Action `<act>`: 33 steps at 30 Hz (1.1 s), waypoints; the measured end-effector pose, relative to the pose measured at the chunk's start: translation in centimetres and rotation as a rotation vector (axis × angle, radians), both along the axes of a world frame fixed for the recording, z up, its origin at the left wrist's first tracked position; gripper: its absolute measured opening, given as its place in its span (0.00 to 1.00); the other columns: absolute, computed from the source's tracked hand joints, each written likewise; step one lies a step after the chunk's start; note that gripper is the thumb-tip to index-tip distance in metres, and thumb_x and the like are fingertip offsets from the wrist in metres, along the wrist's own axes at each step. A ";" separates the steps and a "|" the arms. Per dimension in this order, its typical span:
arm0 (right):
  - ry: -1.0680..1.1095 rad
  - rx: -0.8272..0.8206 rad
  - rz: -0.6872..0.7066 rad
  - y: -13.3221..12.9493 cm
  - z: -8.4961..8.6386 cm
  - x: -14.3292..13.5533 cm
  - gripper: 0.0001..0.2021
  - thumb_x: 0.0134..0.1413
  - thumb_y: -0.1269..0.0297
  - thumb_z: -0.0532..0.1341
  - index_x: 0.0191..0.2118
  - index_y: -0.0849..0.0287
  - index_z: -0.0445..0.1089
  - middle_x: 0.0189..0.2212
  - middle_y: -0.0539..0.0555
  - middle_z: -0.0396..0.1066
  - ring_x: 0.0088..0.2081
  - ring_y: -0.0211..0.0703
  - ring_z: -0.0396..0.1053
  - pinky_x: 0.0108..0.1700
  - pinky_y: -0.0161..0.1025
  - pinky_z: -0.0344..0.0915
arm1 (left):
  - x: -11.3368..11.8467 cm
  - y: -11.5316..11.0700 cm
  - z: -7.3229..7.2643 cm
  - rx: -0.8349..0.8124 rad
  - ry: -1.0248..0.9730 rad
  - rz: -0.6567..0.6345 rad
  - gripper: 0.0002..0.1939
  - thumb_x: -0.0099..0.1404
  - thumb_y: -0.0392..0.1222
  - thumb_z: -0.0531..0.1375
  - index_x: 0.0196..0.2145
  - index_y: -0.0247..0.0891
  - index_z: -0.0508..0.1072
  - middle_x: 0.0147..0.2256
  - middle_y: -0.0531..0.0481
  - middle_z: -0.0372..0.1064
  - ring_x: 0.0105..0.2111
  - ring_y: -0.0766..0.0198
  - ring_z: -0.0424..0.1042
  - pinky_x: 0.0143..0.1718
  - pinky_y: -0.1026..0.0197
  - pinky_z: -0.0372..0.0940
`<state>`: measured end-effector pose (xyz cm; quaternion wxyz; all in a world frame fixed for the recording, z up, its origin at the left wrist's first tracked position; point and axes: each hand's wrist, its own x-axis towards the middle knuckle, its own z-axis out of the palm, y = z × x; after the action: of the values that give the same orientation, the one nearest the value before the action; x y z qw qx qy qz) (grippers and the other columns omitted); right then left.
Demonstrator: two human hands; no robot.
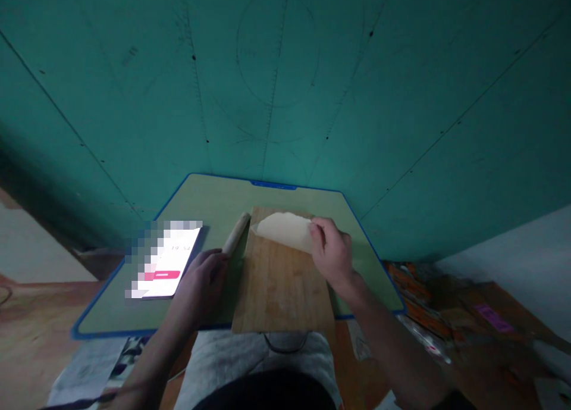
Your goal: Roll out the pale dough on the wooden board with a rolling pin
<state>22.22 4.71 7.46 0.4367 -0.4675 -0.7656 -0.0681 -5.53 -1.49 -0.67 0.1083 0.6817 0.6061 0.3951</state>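
Note:
A wooden board (283, 285) lies on the table, its near end reaching past the front edge. On its far part rests a thin pale sheet (285, 228), like dough, folded or half-lifted. My right hand (332, 249) pinches the sheet's right end between thumb and fingers. Left of the board, a pale wooden stick (236, 234), like a rolling pin, lies at a slant on the table. My left hand (205, 282) is at the stick's near end, with its fingers curled around or against it; the fingertips are partly hidden.
A lit tablet or phone (172, 261) lies on the left of the green table (214, 193) with a blue rim. A green wall stands behind it. Bags and boxes are on the floor at the right, and cloth or paper lies below the table's left edge.

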 end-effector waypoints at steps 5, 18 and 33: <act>-0.074 0.259 -0.055 2.8 4.1 -0.4 0.18 0.73 0.55 0.49 0.39 0.55 0.73 0.30 0.55 0.80 0.29 0.43 0.77 0.30 0.35 0.66 | 0.3 0.0 0.0 0.007 -0.035 0.005 0.16 0.69 0.47 0.52 0.39 0.39 0.78 0.44 0.37 0.77 0.38 0.51 0.79 0.37 0.52 0.76; -0.008 0.293 0.027 1.6 11.0 0.0 0.16 0.73 0.50 0.50 0.41 0.53 0.69 0.31 0.51 0.75 0.29 0.41 0.73 0.32 0.36 0.67 | 0.2 0.0 0.0 -0.006 -0.050 0.008 0.17 0.69 0.45 0.52 0.39 0.38 0.79 0.43 0.36 0.77 0.39 0.51 0.79 0.38 0.50 0.76; -0.382 -0.400 0.171 2.5 -4.3 0.2 0.22 0.69 0.59 0.57 0.64 0.62 0.65 0.64 0.67 0.66 0.66 0.55 0.64 0.64 0.54 0.64 | 0.0 -0.2 0.0 -0.007 0.004 0.012 0.17 0.70 0.48 0.52 0.40 0.39 0.78 0.45 0.38 0.77 0.39 0.52 0.79 0.38 0.52 0.75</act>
<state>22.42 7.20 3.15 0.1877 -0.4568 -0.8688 0.0346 -5.49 -1.69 -0.70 0.1071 0.6784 0.6118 0.3924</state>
